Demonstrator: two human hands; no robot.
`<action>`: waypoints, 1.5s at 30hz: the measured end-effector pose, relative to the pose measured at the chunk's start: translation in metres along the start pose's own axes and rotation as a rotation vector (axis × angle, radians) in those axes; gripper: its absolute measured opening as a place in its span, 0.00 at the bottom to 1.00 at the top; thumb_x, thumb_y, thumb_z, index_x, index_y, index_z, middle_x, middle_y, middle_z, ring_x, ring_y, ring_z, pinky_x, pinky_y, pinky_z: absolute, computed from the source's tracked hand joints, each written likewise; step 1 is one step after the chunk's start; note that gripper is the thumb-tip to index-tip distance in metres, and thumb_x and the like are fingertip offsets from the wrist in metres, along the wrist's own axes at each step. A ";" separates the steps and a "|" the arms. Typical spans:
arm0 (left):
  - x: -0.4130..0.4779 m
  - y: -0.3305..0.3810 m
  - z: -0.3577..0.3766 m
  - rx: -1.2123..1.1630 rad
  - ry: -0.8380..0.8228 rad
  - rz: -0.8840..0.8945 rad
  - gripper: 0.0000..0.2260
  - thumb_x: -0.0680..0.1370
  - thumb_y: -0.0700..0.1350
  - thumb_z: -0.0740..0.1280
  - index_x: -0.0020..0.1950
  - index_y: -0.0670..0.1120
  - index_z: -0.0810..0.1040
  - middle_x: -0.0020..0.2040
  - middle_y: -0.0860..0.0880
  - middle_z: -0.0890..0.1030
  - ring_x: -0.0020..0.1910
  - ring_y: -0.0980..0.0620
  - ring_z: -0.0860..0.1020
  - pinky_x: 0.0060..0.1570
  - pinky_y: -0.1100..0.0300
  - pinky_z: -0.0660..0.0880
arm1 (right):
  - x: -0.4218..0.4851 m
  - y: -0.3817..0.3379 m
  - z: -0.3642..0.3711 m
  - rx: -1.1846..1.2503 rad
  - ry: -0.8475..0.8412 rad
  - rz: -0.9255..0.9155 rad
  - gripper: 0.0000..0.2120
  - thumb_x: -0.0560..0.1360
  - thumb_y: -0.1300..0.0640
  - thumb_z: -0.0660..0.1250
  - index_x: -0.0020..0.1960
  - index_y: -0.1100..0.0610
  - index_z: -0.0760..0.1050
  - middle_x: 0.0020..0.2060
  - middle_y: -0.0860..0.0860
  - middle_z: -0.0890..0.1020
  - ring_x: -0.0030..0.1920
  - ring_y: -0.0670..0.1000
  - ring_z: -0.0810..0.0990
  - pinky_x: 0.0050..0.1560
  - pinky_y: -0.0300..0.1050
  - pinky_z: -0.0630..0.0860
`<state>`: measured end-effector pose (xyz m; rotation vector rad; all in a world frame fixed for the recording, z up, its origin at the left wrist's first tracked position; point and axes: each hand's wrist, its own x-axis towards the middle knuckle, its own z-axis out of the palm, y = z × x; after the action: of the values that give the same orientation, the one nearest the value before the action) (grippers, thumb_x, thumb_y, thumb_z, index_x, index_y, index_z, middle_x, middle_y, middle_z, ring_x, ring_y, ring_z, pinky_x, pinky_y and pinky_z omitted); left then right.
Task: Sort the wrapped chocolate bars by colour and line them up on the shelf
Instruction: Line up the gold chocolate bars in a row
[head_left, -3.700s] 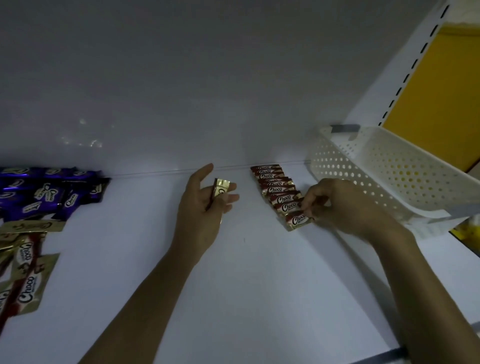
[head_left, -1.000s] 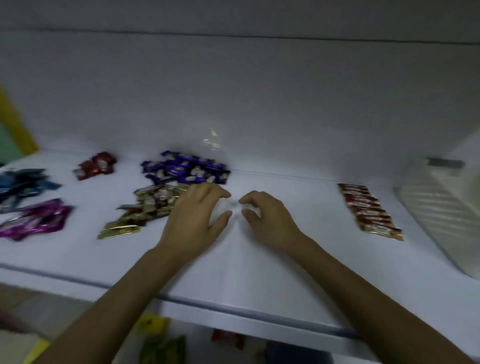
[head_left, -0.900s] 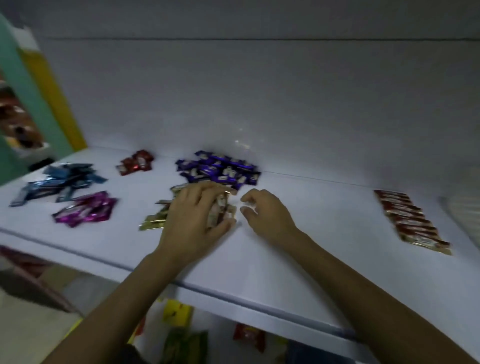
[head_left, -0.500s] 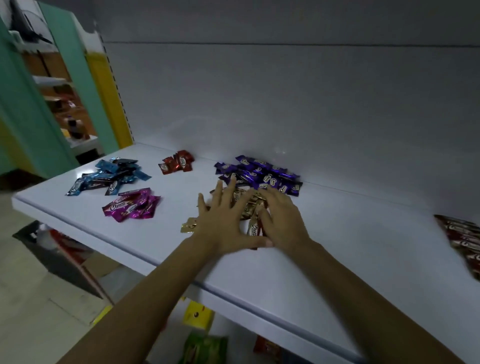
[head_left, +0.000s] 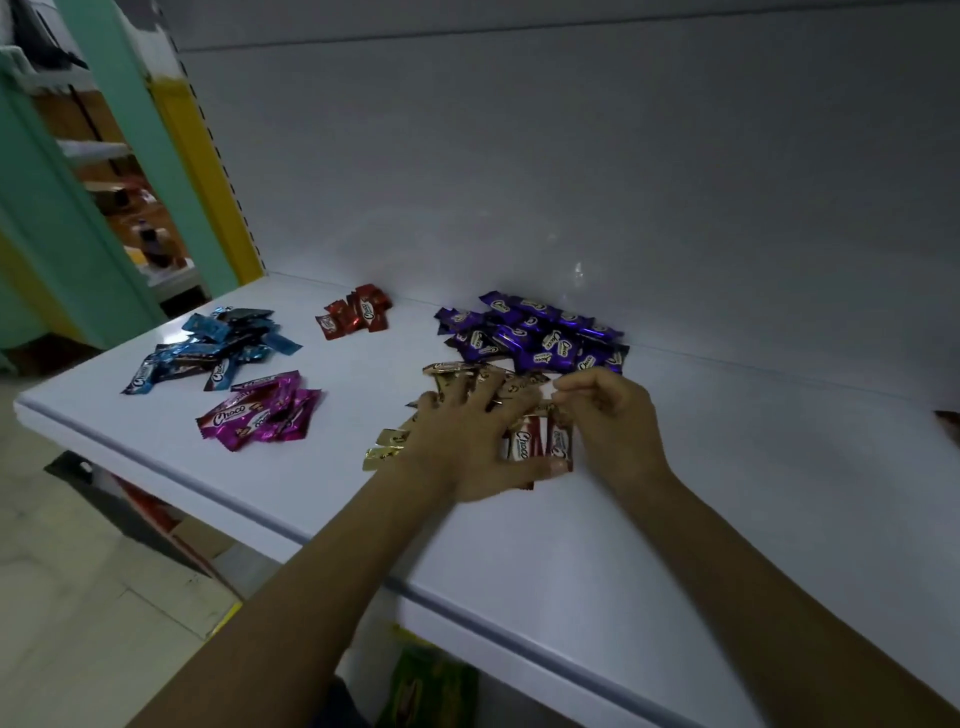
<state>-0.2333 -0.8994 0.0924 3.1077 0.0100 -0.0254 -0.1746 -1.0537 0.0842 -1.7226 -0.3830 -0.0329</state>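
On the white shelf (head_left: 727, 519) lie sorted piles of wrapped chocolate bars: blue (head_left: 208, 348), red (head_left: 356, 312), purple (head_left: 535, 335), magenta (head_left: 260, 413) and gold with red (head_left: 452, 374). My left hand (head_left: 467, 441) lies spread flat on the gold pile, its thumb across the near ends of two gold-and-red bars (head_left: 519, 447). My right hand (head_left: 608, 421) is beside it on the right, fingers curled, pinching the far end of a gold bar (head_left: 560, 439). Part of the gold pile is hidden under my left hand.
At the right frame edge shows the tip of the lined-up row of bars (head_left: 949, 423). The shelf's front edge (head_left: 291, 535) runs diagonally below my arms, with green packets (head_left: 431, 686) on the level beneath. A green and yellow upright (head_left: 208, 171) stands at the left.
The view swung left from the lined-up row and basket to the piles. Both hands moved onto the gold pile. My right hand's fingers have curled onto a gold bar.
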 end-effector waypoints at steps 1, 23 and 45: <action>-0.001 0.000 0.001 0.013 0.042 0.002 0.43 0.63 0.78 0.42 0.76 0.62 0.53 0.78 0.49 0.56 0.75 0.40 0.56 0.68 0.38 0.59 | 0.000 0.000 0.000 0.005 0.009 0.008 0.08 0.74 0.67 0.65 0.44 0.56 0.79 0.40 0.51 0.82 0.39 0.44 0.81 0.35 0.32 0.76; 0.021 -0.034 -0.041 -0.718 0.649 -0.027 0.09 0.76 0.38 0.69 0.54 0.47 0.82 0.50 0.53 0.82 0.46 0.58 0.79 0.48 0.66 0.76 | -0.003 -0.005 0.000 -0.013 0.021 0.005 0.15 0.72 0.68 0.66 0.39 0.48 0.78 0.38 0.59 0.82 0.43 0.59 0.80 0.48 0.51 0.77; 0.007 0.208 -0.029 -1.767 0.174 0.044 0.09 0.75 0.35 0.69 0.46 0.48 0.82 0.46 0.45 0.84 0.42 0.50 0.83 0.41 0.58 0.79 | -0.068 -0.050 -0.173 0.018 0.407 -0.011 0.03 0.73 0.59 0.71 0.45 0.58 0.80 0.39 0.48 0.81 0.40 0.43 0.78 0.44 0.35 0.75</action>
<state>-0.2249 -1.1065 0.1285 1.3356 -0.0210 0.1587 -0.2196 -1.2294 0.1488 -1.6469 -0.0910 -0.3804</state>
